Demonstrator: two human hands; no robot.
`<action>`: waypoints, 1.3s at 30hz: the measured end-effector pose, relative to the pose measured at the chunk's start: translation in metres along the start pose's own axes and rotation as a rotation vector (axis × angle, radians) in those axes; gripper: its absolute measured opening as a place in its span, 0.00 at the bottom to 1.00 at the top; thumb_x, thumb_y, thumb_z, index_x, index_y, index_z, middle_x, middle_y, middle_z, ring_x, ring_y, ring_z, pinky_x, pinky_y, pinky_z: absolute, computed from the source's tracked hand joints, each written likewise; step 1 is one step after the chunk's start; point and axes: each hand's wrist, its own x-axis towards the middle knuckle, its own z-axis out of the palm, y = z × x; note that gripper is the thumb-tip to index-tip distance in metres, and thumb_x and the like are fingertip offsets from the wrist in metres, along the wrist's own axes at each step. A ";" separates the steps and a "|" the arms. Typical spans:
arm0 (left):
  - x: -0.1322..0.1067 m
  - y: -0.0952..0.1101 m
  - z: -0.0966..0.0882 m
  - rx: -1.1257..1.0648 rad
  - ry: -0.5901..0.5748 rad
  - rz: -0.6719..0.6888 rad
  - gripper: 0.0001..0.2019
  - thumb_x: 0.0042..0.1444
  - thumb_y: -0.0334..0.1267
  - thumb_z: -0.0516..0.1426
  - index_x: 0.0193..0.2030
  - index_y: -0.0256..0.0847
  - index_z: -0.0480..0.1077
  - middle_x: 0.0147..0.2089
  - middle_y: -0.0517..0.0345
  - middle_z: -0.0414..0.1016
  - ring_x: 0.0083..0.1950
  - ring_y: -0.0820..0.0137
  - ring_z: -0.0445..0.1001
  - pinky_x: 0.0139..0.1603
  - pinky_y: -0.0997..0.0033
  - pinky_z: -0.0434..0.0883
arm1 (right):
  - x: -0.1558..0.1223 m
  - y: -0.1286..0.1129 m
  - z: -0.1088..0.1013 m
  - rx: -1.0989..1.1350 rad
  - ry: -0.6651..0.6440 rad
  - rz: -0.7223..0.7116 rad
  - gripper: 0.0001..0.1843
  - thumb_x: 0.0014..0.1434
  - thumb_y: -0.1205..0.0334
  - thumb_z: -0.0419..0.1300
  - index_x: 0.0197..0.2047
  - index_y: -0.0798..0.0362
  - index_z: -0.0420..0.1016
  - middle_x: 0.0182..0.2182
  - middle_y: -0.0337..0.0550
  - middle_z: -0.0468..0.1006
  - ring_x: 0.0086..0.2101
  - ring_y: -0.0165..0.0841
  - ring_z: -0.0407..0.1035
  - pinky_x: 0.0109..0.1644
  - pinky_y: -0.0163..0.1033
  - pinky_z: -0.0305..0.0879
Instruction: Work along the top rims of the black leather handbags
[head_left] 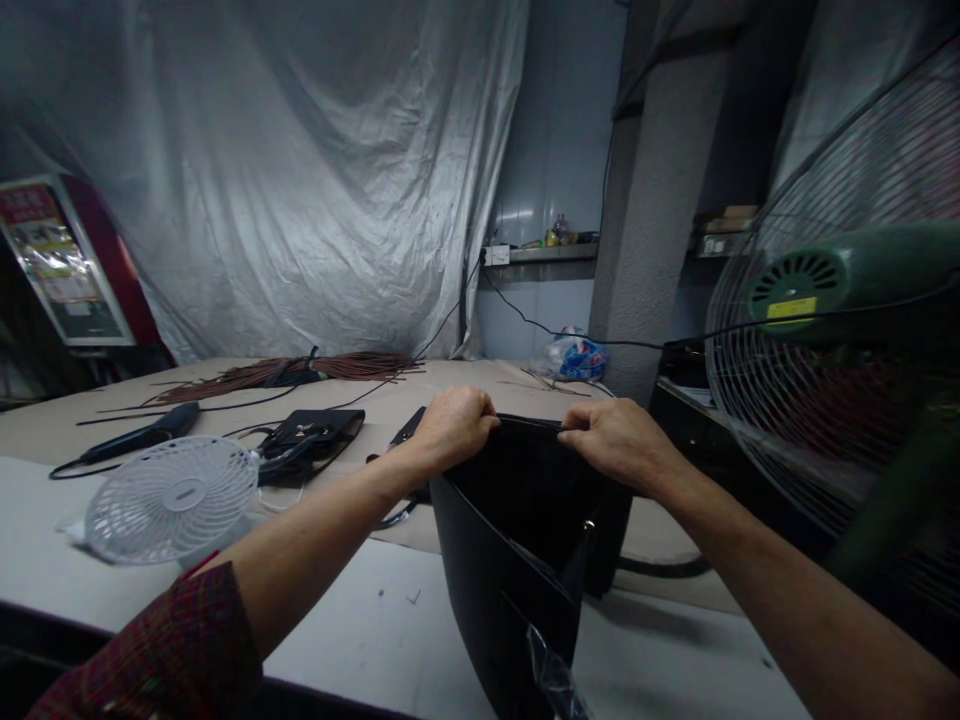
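Observation:
A black bag [495, 570] stands on the table in front of me, its mouth spread and its dark inside facing up. My left hand [459, 425] pinches the far rim toward its left end. Farther right along the same rim, my right hand [619, 440] has its thumb and fingers closed on the edge. A small gold-coloured metal fitting [589, 525] shows at the bag's right side. Clear plastic film [555, 675] hangs from the near face. A dark strap [664, 568] curves out on the table to the right.
A small white fan [180, 495] stands at the left, near a small black bag [307, 435] and a dark corded tool [142, 435]. Brown cords [285, 370] lie in a bundle at the back. A large green caged fan [840, 275] stands close on the right.

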 end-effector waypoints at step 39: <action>-0.016 -0.023 -0.006 -0.346 -0.229 0.059 0.28 0.36 0.39 0.68 0.45 0.41 0.65 0.43 0.58 0.73 0.41 0.67 0.72 0.38 0.72 0.67 | 0.009 -0.013 -0.020 -0.126 -0.197 -0.115 0.10 0.54 0.58 0.56 0.25 0.50 0.74 0.25 0.41 0.75 0.29 0.33 0.67 0.29 0.36 0.51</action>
